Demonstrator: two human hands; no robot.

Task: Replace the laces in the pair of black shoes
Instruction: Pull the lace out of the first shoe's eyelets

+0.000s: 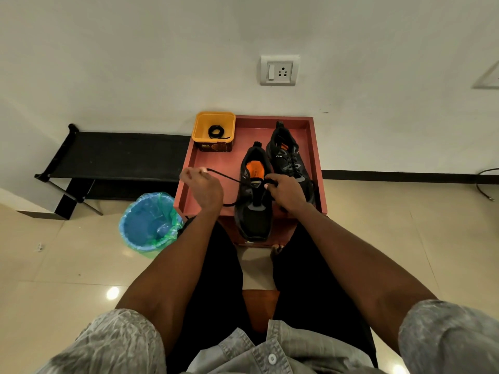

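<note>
The left hand (201,184) pinched the lace (226,177), drawing it toward nine o'clock to clear the eyelets; the right hand (286,191) gripped the near shoe (253,211), steadying it on the bench (216,163).

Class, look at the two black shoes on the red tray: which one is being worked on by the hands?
The near shoe, whose toe hangs over the tray's front edge. Both hands hold its lace; the far shoe by the tray's right wall lies untouched.

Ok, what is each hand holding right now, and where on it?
The left hand pinches the black lace near its free end, pulled out to the side. The right hand grips the lace at the near shoe's eyelets.
</note>
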